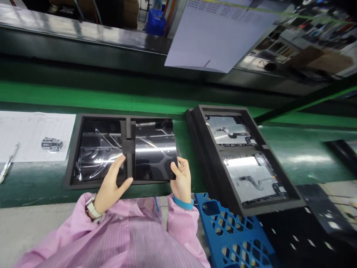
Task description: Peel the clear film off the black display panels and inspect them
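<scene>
My right hand (182, 178) pinches the lower right corner of a glossy black screen panel (154, 152), thumb on its face. That panel lies over the right half of a dark foam tray (73, 175). A second black panel (97, 149), with wrinkled clear film on it, rests in the tray's left compartment. Over this panel's lower right edge my left hand (113, 186) is spread, fingers apart, with nothing held. Whether its fingertips touch the film I cannot tell.
Stacked foam trays (195, 149) on the right hold two silvery panels with ribbon cables. A printed sheet (33, 130), a pen (9, 162) and a small shiny metallic-looking item (52, 144) are at left. A blue plastic crate (234, 230) stands below the green bench (22, 193). Paper (209, 37) hangs above.
</scene>
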The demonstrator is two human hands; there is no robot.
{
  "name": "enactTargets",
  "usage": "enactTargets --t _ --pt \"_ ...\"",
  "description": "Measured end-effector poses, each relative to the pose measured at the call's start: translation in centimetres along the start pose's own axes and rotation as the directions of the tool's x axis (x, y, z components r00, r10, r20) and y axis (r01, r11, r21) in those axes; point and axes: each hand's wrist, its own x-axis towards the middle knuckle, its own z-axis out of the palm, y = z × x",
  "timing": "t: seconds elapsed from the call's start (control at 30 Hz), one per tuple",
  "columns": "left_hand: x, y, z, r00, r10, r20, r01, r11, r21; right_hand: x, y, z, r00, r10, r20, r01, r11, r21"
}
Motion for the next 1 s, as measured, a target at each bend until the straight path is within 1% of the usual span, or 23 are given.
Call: enactTargets --t 0.03,0.07,0.1,0.17,0.23,0.3,0.37,0.4,0.47,0.53,0.6,0.63,0.67,0.7,0.73,0.77,0.8,0.83,0.87,0.9,0.93,0.97,1.0 --pt "0.7 0.7 0.2 0.998 -0.069 -0.002 0.067 0.981 -0.181 -0.7 -0.3 0.4 1.000 -0.002 0.012 0.002 1.000 0.003" --pt "1.4 1.4 0.3 0.990 -0.138 0.030 0.140 0.923 -0.359 -1.4 -0.6 0.7 1.000 -0.005 0.024 0.005 1.000 0.005" --pt "2.2 2.3 0.4 0.979 -0.190 0.077 0.203 0.839 -0.504 -2.3 -1.0 1.1 0.999 -0.009 0.036 0.009 1.000 0.006" --pt "3.3 4.0 0.4 0.957 -0.262 0.127 0.279 0.698 -0.659 -3.9 -1.7 1.8 0.998 -0.014 0.067 0.014 1.000 0.013" --pt "3.8 5.4 0.1 0.941 -0.326 0.089 0.288 0.636 -0.716 -5.0 -2.7 1.9 0.991 -0.033 0.129 0.038 0.999 -0.039" --pt "3.7 6.1 -0.5 0.924 -0.377 0.060 0.296 0.610 -0.735 -4.9 -4.3 1.8 0.976 -0.084 0.201 0.122 0.975 -0.188" --pt "3.3 6.2 -1.3 0.915 -0.400 0.062 0.313 0.601 -0.736 -3.7 -6.5 1.8 0.959 -0.172 0.224 0.244 0.904 -0.352" --pt "3.1 6.1 -1.7 0.914 -0.402 0.057 0.314 0.611 -0.726 -2.8 -7.7 2.0 0.951 -0.228 0.210 0.296 0.866 -0.403" --pt "2.6 5.8 -2.4 0.914 -0.399 0.072 0.329 0.627 -0.706 -0.6 -9.8 3.0 0.925 -0.327 0.192 0.379 0.817 -0.436" --pt "2.1 5.6 -2.8 0.909 -0.396 0.127 0.365 0.613 -0.701 1.2 -11.4 4.6 0.886 -0.417 0.204 0.463 0.766 -0.446" --pt "1.7 5.7 -2.9 0.910 -0.381 0.163 0.377 0.597 -0.708 2.1 -12.1 6.4 0.818 -0.544 0.189 0.557 0.664 -0.499" --pt "1.5 5.8 -2.8 0.916 -0.369 0.159 0.365 0.598 -0.713 2.0 -12.1 7.1 0.767 -0.621 0.162 0.593 0.590 -0.548" --pt "1.3 5.9 -2.8 0.923 -0.357 0.145 0.348 0.608 -0.713 1.7 -12.0 7.6 0.701 -0.702 0.126 0.617 0.508 -0.601" --pt "1.2 6.0 -2.7 0.928 -0.350 0.126 0.331 0.623 -0.709 1.2 -11.8 7.9 0.623 -0.776 0.099 0.637 0.430 -0.639" --pt "1.1 6.1 -2.6 0.931 -0.347 0.108 0.319 0.638 -0.701 0.5 -11.6 7.9 0.550 -0.829 0.097 0.667 0.367 -0.648" --pt "1.1 6.1 -2.6 0.932 -0.352 0.086 0.310 0.652 -0.692 -0.2 -11.3 7.7 0.499 -0.857 0.129 0.718 0.326 -0.614" --pt "1.1 6.2 -2.6 0.931 -0.361 0.064 0.304 0.663 -0.684 -0.9 -11.1 7.2 0.471 -0.860 0.197 0.791 0.312 -0.527" --pt "1.2 6.3 -2.6 0.929 -0.368 0.040 0.296 0.673 -0.678 -1.4 -11.0 6.6 0.451 -0.838 0.305 0.864 0.326 -0.382" --pt "1.3 6.4 -2.6 0.927 -0.374 0.022 0.290 0.679 -0.675 -1.9 -10.9 5.9 0.426 -0.795 0.432 0.905 0.376 -0.200" --pt "1.5 6.5 -2.6 0.927 -0.374 0.015 0.285 0.678 -0.678 -2.1 -11.0 5.1 0.384 -0.741 0.550 0.891 0.454 -0.010" --pt "1.6 6.6 -2.6 0.930 -0.368 0.021 0.281 0.673 -0.684 -2.2 -11.1 4.4 0.337 -0.689 0.642 0.824 0.545 0.152" --pt "1.7 6.8 -2.6 0.935 -0.354 0.033 0.277 0.669 -0.690 -2.2 -11.2 3.8 0.290 -0.647 0.705 0.728 0.627 0.276" --pt "1.8 6.9 -2.6 0.941 -0.334 0.045 0.270 0.666 -0.695 -2.1 -11.4 3.2 0.257 -0.618 0.743 0.630 0.690 0.356"
